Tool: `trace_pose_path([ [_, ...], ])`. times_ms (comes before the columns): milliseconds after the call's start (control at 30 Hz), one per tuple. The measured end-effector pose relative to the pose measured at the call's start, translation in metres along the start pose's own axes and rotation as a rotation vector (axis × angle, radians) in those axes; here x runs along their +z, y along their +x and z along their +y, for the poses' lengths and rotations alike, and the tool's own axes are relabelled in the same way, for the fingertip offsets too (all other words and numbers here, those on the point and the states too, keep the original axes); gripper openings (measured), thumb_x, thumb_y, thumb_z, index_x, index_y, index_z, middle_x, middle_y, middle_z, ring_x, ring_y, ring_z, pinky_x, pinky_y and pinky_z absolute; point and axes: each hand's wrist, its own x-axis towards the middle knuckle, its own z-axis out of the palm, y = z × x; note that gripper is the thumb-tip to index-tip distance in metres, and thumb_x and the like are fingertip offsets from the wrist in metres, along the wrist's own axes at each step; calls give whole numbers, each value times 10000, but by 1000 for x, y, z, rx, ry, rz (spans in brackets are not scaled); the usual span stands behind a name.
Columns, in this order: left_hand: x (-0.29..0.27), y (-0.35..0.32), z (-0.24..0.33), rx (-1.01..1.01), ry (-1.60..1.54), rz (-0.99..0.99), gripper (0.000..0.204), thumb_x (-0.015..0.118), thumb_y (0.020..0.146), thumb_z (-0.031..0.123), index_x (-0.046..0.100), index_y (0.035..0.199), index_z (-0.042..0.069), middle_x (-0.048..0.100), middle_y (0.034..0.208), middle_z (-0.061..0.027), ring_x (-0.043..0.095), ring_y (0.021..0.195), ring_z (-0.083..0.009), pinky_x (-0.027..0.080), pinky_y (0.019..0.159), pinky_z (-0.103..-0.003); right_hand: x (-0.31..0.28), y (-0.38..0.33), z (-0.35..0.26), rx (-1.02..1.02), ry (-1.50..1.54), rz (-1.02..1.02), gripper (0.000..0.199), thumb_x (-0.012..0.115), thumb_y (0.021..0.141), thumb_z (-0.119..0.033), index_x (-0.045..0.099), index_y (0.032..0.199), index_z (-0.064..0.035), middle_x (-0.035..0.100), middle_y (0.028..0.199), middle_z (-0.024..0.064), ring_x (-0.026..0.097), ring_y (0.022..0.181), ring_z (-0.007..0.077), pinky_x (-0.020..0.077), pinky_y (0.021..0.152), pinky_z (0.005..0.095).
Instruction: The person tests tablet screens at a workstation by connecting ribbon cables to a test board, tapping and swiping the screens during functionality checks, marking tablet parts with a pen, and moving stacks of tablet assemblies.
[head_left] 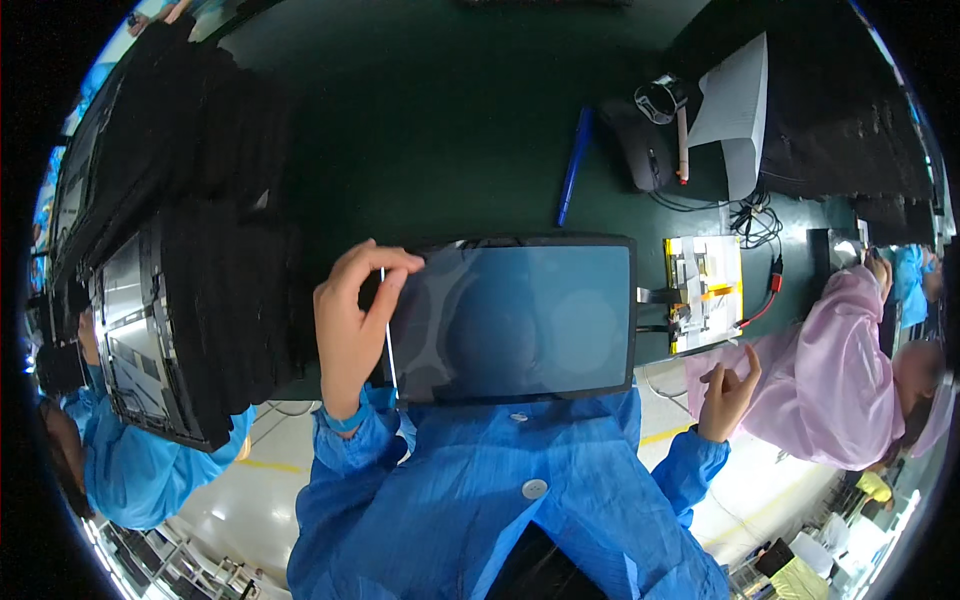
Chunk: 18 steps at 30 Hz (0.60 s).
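A flat display panel (520, 320) with a dark frame and glossy blue-grey face lies at the table's near edge, against my blue coat. My left hand (350, 320) is over its left end, with thumb and forefinger pinched together near the far left corner. What the fingertips hold is hidden. A thin white stick-like line (390, 355) runs down past the thumb along that side. Lower right, my right hand (728, 400) hangs off the table edge with nothing in it, forefinger extended and other fingers partly bent. Short cables join the panel to a yellow-edged white board (705, 310).
Beyond the panel lie a blue pen (573, 167), a dark mouse (640, 150), a white marker (682, 145) and folded white paper (735, 110). A red connector (776, 278) trails black cable. Framed panels (135, 330) on black cloth stand left. A pink-sleeved person (840, 370) sits right.
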Motion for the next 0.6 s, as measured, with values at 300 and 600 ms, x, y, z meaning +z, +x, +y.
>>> trace_pose_path([
  [300,-12,-15,31,239,-251,-277,117,652,774,28,681,833,125,700,861,-19,646,910,-188,468,878,-396,36,-9,-95,-441,-23,-123,439,597,774,70,526,1194,-38,583,755,38,488,623,84,397,570,212],
  [600,-16,-79,-42,39,-1019,-173,303,457,935,343,658,943,115,682,1030,-38,625,960,-205,342,982,-417,63,-1,-122,-842,-221,-187,265,721,631,37,677,845,-114,486,1109,110,511,919,232,438,733,329],
])
